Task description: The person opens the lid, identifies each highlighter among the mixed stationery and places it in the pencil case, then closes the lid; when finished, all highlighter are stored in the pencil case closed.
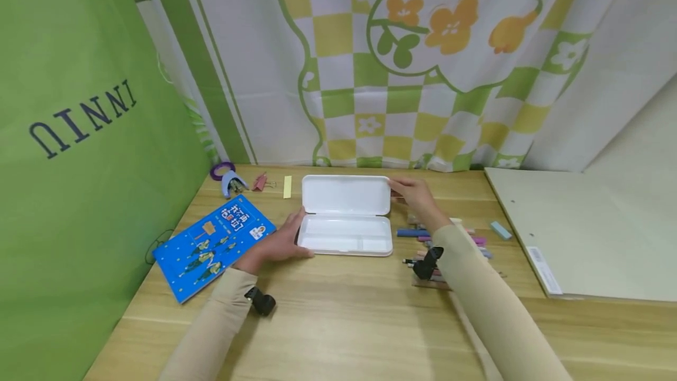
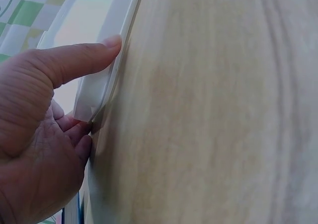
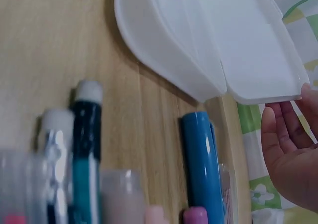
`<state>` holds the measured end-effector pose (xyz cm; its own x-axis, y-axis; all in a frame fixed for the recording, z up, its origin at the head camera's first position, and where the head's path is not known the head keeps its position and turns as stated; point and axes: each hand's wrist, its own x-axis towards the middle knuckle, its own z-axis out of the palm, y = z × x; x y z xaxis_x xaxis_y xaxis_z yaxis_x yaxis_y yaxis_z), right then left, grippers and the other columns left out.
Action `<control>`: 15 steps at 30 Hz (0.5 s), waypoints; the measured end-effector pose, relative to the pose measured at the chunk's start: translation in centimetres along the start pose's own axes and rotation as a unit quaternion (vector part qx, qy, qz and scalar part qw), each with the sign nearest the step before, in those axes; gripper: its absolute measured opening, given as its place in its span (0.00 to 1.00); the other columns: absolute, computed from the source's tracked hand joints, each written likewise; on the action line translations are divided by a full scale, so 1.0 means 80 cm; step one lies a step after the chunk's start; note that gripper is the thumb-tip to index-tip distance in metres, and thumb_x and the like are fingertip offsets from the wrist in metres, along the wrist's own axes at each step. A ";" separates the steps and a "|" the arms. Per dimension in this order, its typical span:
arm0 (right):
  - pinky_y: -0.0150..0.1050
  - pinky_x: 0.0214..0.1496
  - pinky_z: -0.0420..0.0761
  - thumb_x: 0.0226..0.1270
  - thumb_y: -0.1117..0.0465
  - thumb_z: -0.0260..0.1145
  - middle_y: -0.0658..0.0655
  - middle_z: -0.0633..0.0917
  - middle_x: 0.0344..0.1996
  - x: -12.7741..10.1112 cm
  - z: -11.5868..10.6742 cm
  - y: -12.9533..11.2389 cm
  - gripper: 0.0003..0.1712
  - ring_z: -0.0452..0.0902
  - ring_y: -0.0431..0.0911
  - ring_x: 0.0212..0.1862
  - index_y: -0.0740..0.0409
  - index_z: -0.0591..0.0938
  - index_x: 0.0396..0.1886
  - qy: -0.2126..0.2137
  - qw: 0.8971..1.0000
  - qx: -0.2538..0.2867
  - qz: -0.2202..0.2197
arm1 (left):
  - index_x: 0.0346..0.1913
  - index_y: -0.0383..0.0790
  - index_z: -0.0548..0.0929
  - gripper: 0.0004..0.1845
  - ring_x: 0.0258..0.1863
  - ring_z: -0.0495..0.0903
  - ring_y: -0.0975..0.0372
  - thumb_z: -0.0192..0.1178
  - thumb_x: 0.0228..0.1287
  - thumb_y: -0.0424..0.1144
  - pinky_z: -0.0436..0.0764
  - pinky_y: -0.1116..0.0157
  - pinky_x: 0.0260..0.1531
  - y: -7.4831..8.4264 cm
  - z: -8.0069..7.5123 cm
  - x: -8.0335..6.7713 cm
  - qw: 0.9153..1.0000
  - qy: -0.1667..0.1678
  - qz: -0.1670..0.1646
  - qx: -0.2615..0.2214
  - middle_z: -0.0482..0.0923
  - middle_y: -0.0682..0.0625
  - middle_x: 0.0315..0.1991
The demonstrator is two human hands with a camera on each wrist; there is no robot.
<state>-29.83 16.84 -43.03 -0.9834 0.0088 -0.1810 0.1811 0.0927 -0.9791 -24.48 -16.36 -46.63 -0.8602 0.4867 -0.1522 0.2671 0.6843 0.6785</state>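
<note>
A white plastic pencil case (image 1: 346,234) lies open on the wooden table, its lid (image 1: 346,194) folded back flat. My left hand (image 1: 277,243) grips the case's left end. In the left wrist view the thumb (image 2: 74,60) lies along the rim of the case (image 2: 89,15), and the fingers curl against the corner. My right hand (image 1: 415,193) is at the lid's right end. In the right wrist view its relaxed fingers (image 3: 290,154) touch the edge of the lid (image 3: 248,50). Several pens and markers (image 1: 423,233) lie to the right of the case, a blue one (image 3: 201,164) nearest.
A blue booklet (image 1: 214,243) lies left of the case. Behind it are a purple and blue small tool (image 1: 230,180), a pink binder clip (image 1: 261,181) and a yellow strip (image 1: 287,186). A pale blue eraser (image 1: 499,230) and a large grey board (image 1: 582,228) are on the right.
</note>
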 end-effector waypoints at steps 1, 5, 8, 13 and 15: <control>0.44 0.54 0.77 0.67 0.56 0.63 0.58 0.84 0.40 -0.002 -0.003 0.000 0.26 0.81 0.45 0.41 0.67 0.76 0.59 -0.004 1.000 -0.007 -0.008 | 0.75 0.38 0.33 0.61 0.70 0.51 0.45 0.70 0.53 0.48 0.55 0.49 0.66 0.000 0.000 0.000 1.000 0.000 -0.002 0.002 0.42 0.36 0.73; 0.48 0.57 0.75 0.68 0.56 0.61 0.69 0.80 0.51 -0.015 -0.023 -0.001 0.26 0.80 0.50 0.48 0.68 0.74 0.61 -0.027 0.998 -0.031 -0.043 | 0.75 0.39 0.32 0.61 0.71 0.48 0.46 0.70 0.53 0.48 0.55 0.49 0.66 -0.002 0.001 0.001 1.000 -0.003 -0.008 0.005 0.39 0.37 0.74; 0.51 0.60 0.71 0.70 0.57 0.60 0.67 0.80 0.50 -0.025 -0.049 -0.003 0.28 0.80 0.47 0.47 0.70 0.71 0.62 -0.056 0.995 -0.043 -0.067 | 0.75 0.38 0.33 0.61 0.71 0.46 0.44 0.69 0.53 0.49 0.54 0.48 0.66 -0.001 0.001 0.000 1.000 -0.004 -0.006 -0.002 0.38 0.36 0.74; 0.55 0.62 0.67 0.69 0.56 0.60 0.57 0.82 0.48 -0.044 -0.092 -0.006 0.28 0.79 0.44 0.48 0.72 0.71 0.60 -0.082 0.990 -0.081 -0.086 | 0.75 0.37 0.34 0.61 0.71 0.45 0.43 0.70 0.53 0.48 0.54 0.47 0.66 0.002 0.001 -0.003 1.000 -0.002 -0.004 -0.013 0.37 0.36 0.74; 0.55 0.63 0.66 0.69 0.55 0.60 0.63 0.80 0.52 -0.052 -0.107 -0.005 0.28 0.77 0.50 0.53 0.71 0.71 0.60 -0.088 0.988 -0.098 -0.080 | 0.75 0.37 0.34 0.61 0.71 0.44 0.43 0.70 0.53 0.48 0.54 0.46 0.66 0.003 0.001 -0.003 1.000 -0.002 -0.003 -0.015 0.36 0.36 0.74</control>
<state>-25.89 25.25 -41.07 -0.9794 -0.1944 -0.0553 0.0006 0.2708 -0.9626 -24.16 -16.31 -46.50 -0.8600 0.4848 -0.1594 0.2490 0.6712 0.6982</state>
